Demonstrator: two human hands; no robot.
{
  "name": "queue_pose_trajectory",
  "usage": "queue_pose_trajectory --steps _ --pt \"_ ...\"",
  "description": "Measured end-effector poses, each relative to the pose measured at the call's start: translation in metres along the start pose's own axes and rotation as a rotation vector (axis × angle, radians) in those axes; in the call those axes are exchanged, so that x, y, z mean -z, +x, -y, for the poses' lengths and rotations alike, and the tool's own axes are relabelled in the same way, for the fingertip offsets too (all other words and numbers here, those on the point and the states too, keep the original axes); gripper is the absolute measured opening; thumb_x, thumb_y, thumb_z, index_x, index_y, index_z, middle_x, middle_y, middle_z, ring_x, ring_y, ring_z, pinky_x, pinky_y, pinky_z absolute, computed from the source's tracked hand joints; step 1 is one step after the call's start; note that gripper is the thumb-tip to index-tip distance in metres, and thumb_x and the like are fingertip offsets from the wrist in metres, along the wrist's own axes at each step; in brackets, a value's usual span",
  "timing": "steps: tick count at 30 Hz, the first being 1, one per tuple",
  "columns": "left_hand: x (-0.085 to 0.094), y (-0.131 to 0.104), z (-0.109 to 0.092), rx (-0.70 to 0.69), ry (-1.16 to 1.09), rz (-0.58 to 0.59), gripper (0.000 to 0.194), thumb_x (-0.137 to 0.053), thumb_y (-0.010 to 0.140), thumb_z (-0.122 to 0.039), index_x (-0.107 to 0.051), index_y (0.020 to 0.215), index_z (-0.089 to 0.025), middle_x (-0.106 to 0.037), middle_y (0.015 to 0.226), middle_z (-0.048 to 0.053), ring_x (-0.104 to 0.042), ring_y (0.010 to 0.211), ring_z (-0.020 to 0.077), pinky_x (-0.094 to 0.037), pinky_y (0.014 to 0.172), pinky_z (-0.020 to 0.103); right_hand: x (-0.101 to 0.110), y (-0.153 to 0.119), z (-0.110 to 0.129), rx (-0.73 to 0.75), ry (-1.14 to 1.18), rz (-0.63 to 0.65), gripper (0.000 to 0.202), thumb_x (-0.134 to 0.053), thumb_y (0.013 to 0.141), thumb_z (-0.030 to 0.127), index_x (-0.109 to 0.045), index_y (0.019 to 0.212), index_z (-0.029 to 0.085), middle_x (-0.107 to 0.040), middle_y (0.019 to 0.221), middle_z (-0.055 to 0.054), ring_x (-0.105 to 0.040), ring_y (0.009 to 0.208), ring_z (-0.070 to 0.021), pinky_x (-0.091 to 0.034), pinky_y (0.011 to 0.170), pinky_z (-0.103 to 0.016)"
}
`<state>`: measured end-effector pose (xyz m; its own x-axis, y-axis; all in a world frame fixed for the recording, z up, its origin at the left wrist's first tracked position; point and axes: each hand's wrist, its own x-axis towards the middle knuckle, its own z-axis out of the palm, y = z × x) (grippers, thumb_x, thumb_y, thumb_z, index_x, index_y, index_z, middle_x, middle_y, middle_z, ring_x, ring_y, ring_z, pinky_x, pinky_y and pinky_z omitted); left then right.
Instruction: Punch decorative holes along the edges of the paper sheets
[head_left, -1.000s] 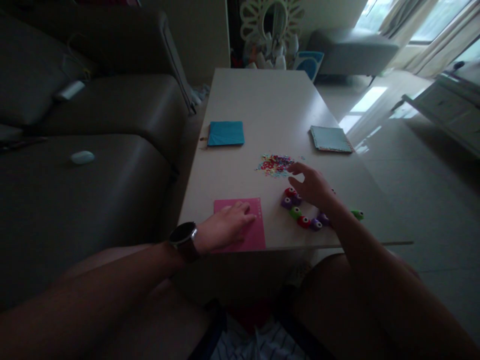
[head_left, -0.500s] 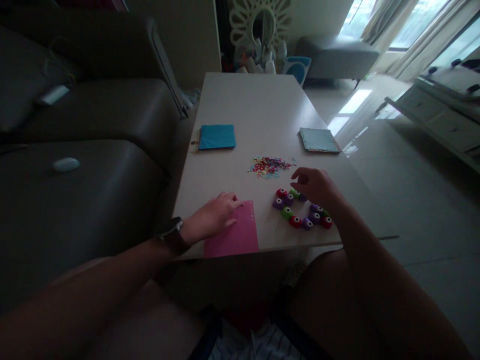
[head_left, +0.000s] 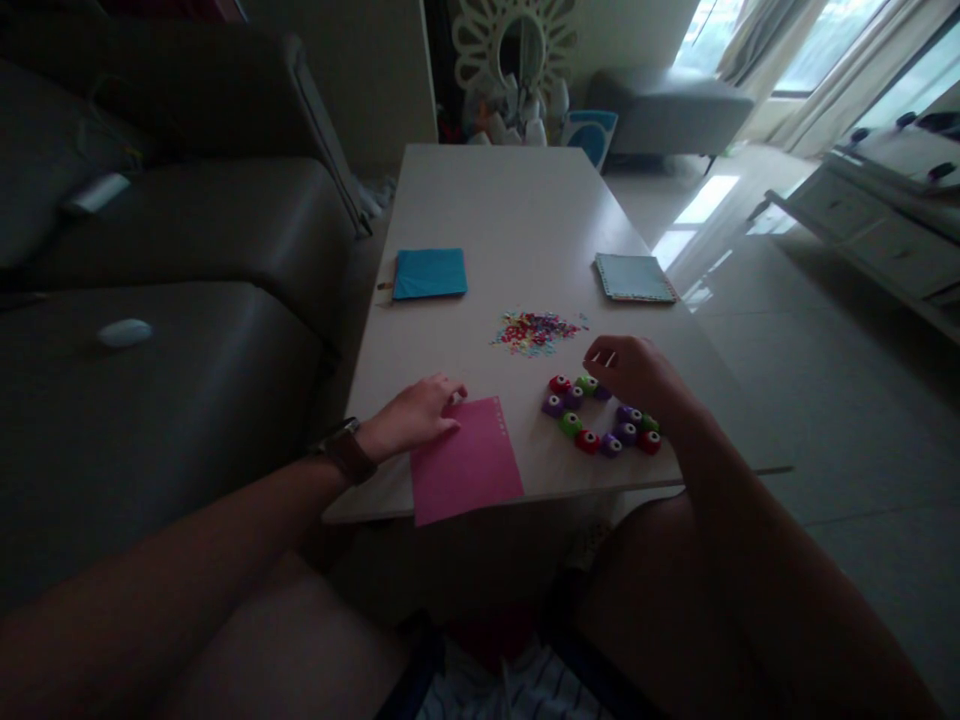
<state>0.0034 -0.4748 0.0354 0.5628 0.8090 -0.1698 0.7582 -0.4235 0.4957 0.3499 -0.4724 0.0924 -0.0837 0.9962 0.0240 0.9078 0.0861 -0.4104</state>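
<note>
A pink sheet of paper [head_left: 469,460] lies at the front edge of the table, slightly turned, its near corner past the edge. Small pale marks run along its upper right side. My left hand [head_left: 420,412], a watch on its wrist, rests at the sheet's upper left corner with thumb and fingers apart. Over the far side of a loop of red, green and purple eye-dotted pieces [head_left: 588,441] hovers my right hand [head_left: 630,368], its fingers loosely curled and apart; I see nothing in them. Just beyond lies a pile of tiny multicoloured pieces [head_left: 536,332].
On the pale table [head_left: 495,200] lie a blue rectangular pouch or book [head_left: 430,274] at left and a pale, edge-trimmed booklet [head_left: 635,278] at right. A dark sofa [head_left: 172,400] with a white mouse-shaped object [head_left: 125,333] stands along the left.
The pink sheet has turned a little, and its near edge now hangs further over the table's edge. My left hand has shifted slightly left and back. The right hand stays nearly in place.
</note>
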Motion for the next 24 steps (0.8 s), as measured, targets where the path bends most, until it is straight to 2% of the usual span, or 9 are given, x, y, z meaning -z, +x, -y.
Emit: queue_pose_trajectory --steps 4,11,17,24 --pt "-0.001 0.001 0.001 0.003 -0.047 0.004 0.038 -0.074 0.082 -0.021 -0.068 0.119 -0.015 -0.071 0.104 0.01 -0.066 0.092 0.0251 -0.049 0.083 0.037 0.001 0.001 -0.008 -0.01 -0.05 0.019 0.017 -0.065 0.085 0.021 -0.078 0.095 0.018 -0.076 0.083 -0.007 -0.064 0.067 -0.0179 -0.044 0.064 -0.031" --pt "-0.001 0.0 0.0 -0.03 -0.037 -0.039 0.035 -0.072 0.08 -0.018 -0.069 0.115 -0.015 -0.071 0.101 0.01 -0.065 0.089 0.0241 -0.049 0.081 0.036 -0.01 0.004 -0.025 0.037 -0.181 0.162 0.028 -0.066 0.082 0.013 -0.081 0.104 0.022 -0.078 0.096 -0.009 -0.07 0.08 -0.0232 -0.049 0.071 -0.033" --pt "0.0 0.0 -0.004 -0.029 -0.009 -0.036 0.034 -0.071 0.078 -0.015 -0.07 0.112 -0.016 -0.07 0.1 0.009 -0.064 0.09 0.0242 -0.049 0.082 0.036 -0.01 0.003 -0.023 0.157 -0.272 0.269 0.039 -0.059 0.082 0.007 -0.081 0.11 0.025 -0.078 0.111 -0.01 -0.07 0.104 -0.0288 -0.052 0.089 -0.038" --pt "0.001 -0.001 -0.006 -0.023 -0.011 -0.024 0.032 -0.071 0.079 -0.013 -0.07 0.111 -0.016 -0.069 0.101 0.009 -0.064 0.091 0.023 -0.049 0.082 0.034 -0.007 0.004 -0.02 0.168 -0.304 0.281 0.034 -0.061 0.085 0.011 -0.08 0.111 0.024 -0.078 0.11 -0.011 -0.071 0.102 -0.0283 -0.052 0.088 -0.036"
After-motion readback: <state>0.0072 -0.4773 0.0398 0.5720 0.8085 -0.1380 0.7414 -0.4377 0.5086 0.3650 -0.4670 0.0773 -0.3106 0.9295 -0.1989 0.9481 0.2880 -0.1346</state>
